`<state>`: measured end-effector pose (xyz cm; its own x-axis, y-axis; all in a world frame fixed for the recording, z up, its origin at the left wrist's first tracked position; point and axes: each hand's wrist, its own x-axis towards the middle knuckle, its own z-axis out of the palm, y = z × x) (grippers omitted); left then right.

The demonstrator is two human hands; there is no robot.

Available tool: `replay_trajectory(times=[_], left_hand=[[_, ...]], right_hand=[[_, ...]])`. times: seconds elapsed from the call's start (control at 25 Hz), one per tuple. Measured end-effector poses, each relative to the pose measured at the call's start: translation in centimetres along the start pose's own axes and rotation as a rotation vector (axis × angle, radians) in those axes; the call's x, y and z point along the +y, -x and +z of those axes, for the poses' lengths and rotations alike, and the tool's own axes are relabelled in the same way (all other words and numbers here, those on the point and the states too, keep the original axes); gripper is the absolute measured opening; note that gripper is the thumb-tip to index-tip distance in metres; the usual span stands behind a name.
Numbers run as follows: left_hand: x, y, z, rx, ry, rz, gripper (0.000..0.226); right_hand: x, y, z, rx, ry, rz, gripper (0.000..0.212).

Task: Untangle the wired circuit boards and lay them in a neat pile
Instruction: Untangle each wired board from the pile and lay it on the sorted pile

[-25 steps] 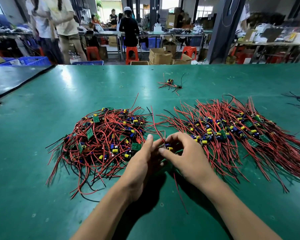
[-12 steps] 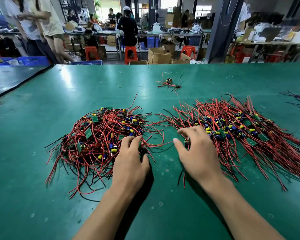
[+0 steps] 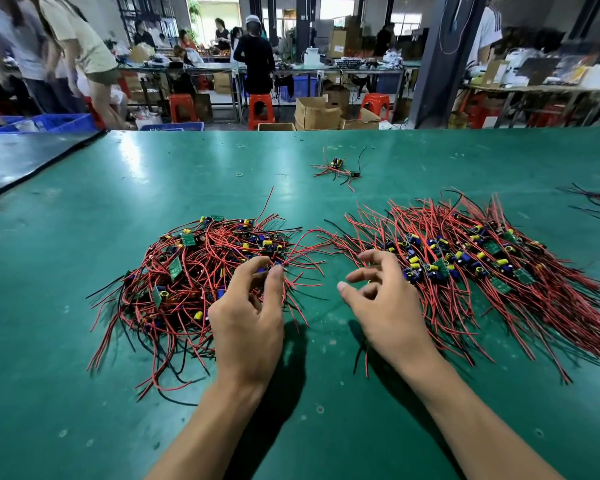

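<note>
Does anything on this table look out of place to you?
A small stray cluster of wired boards lies alone farther back on the green table, apart from the tangled heap on the left and the combed-out pile on the right. A few loose wires also trail at the right edge.

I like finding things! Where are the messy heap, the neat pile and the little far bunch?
Messy heap (image 3: 194, 268), head view, middle wires.
Neat pile (image 3: 465, 261), head view, row of boards.
Little bunch (image 3: 336, 164), head view, its board.
</note>
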<state>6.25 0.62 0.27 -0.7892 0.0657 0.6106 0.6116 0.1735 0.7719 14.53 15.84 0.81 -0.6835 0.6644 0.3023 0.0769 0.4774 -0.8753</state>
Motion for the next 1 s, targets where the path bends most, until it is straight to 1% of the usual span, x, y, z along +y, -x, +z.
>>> replay_trajectory(times=[0.04, 0.08, 0.12, 0.2, 0.24, 0.36, 0.44, 0.52, 0.6, 0.64, 0.72, 0.8, 0.84, 0.92, 0.96, 1.0], left_hand=[[0.4, 0.0, -0.1, -0.008, 0.053, -0.038, 0.013], [0.8, 0.0, -0.1, -0.062, 0.112, -0.088, 0.009], [1.3, -0.1, -0.2, -0.153, 0.175, -0.156, 0.007], [1.9, 0.0, -0.1, -0.369, 0.274, -0.340, 0.012], [2.2, 0.1, 0.0, -0.464, 0.294, -0.436, 0.015], [2.4, 0.2, -0.1, -0.719, 0.312, -0.636, 0.021], [2.5, 0.4, -0.2, -0.907, 0.414, -0.735, 0.023], [2.6, 0.6, -0.3, -1.094, 0.466, -0.760, 0.026], [2.7, 0.8, -0.4, -1.210, 0.478, -0.738, 0.029], [2.7, 0.8, -0.4, -1.232, 0.497, -0.747, 0.030], [2.8, 0.7, -0.5, -1.240, 0.576, -0.801, 0.025], [3.0, 0.6, -0.5, -1.211, 0.672, -0.826, 0.017], [3.0, 0.6, -0.4, -1.175, 0.707, -0.831, 0.016], [2.8, 0.3, -0.4, -1.091, 0.727, -0.847, 0.023], [2.7, 0.3, -0.4, -1.065, 0.708, -0.850, 0.026], [2.7, 0.3, -0.5, -1.058, 0.684, -0.847, 0.026]], right_hand=[[-0.1, -0.1, 0.0, -0.021, -0.099, 0.070, 0.045], [-0.3, -0.2, 0.0, -0.085, -0.204, 0.130, 0.052], [-0.5, -0.3, 0.0, -0.179, -0.307, 0.177, 0.057], [-0.8, -0.3, -0.1, -0.366, -0.471, 0.219, 0.061], [-0.9, -0.4, -0.2, -0.403, -0.539, 0.223, 0.061], [-0.8, -0.8, -0.6, -0.388, -0.736, 0.257, 0.062], [-0.6, -0.8, -0.6, -0.394, -0.768, 0.265, 0.060], [-0.6, -0.5, -0.3, -0.414, -0.742, 0.264, 0.052], [-0.6, -0.3, -0.2, -0.421, -0.685, 0.270, 0.037], [-0.6, -0.2, -0.2, -0.417, -0.667, 0.268, 0.031], [-0.7, -0.4, -0.3, -0.392, -0.681, 0.274, 0.025], [-0.8, -0.7, -0.6, -0.382, -0.734, 0.308, 0.028], [-0.9, -0.7, -0.7, -0.409, -0.751, 0.333, 0.034], [-1.0, -0.4, -0.9, -0.559, -0.750, 0.390, 0.047], [-1.2, -0.1, -0.9, -0.655, -0.737, 0.413, 0.049], [-1.4, 0.2, -0.9, -0.727, -0.718, 0.419, 0.045]])
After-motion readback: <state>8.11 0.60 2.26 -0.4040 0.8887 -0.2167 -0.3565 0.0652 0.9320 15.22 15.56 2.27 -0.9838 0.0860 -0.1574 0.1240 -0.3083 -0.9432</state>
